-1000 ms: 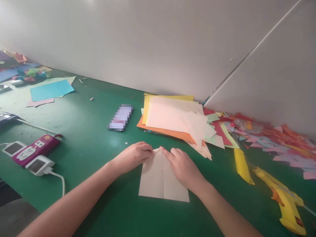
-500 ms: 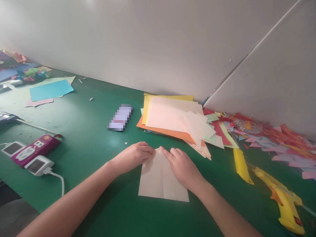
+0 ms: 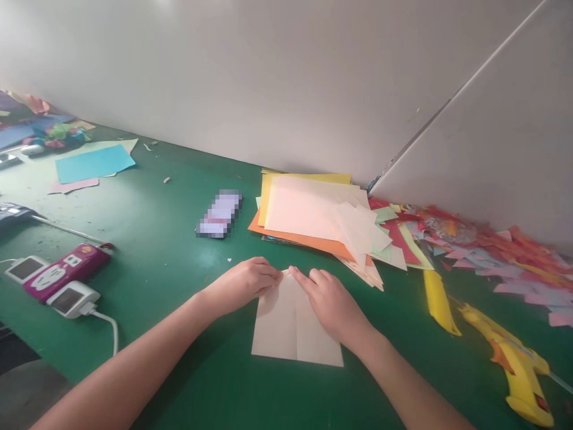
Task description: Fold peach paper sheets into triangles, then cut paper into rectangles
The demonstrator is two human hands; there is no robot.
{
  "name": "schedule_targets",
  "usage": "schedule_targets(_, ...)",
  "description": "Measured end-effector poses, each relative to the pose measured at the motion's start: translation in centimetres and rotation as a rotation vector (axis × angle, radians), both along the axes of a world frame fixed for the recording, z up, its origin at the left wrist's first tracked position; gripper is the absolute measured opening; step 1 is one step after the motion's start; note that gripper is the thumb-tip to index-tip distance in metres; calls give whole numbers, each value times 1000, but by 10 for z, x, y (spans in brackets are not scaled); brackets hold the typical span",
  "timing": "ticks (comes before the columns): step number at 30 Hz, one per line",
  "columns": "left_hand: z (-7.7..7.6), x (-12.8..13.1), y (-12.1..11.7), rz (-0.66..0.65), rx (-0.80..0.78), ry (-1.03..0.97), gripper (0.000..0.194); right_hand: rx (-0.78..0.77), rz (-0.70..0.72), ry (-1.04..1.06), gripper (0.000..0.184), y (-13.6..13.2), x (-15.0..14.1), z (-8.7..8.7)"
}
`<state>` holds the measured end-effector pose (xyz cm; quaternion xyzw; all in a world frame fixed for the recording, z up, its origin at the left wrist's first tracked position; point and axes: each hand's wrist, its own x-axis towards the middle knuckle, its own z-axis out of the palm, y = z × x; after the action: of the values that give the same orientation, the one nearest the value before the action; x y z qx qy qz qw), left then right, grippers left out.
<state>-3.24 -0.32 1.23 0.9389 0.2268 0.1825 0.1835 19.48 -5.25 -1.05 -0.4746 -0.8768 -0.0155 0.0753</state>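
Observation:
A pale sheet of paper [image 3: 286,328] lies on the green table in front of me, with a crease running down its middle. My left hand [image 3: 250,280] is closed at its far left edge, fingers bunched and pinching the paper near the top. With the index finger stretched out, my right hand [image 3: 329,295] presses on the far edge close beside the left fingertips; its other fingers are curled. The paper's far corners are partly hidden under both hands.
Behind the hands lies a stack of coloured paper [image 3: 313,206], with a phone [image 3: 220,214] to its left. A yellow cutter [image 3: 439,301], a yellow glue gun [image 3: 510,358] and paper scraps [image 3: 496,251] lie right. At left are a purple power strip [image 3: 67,272] and blue paper [image 3: 95,163].
Both hands stay in nearly the same place on the paper. The whole view has shifted very slightly.

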Motion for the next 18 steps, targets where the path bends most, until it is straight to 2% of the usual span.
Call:
schedule_targets(6,-2,-1,1,27,-46,-13,26,17,1,-4,58,-1,0,0)
schedule_targets(18,2,-4,1,11,-90,-28,28,27,-20,-29,55,-1,-2,0)
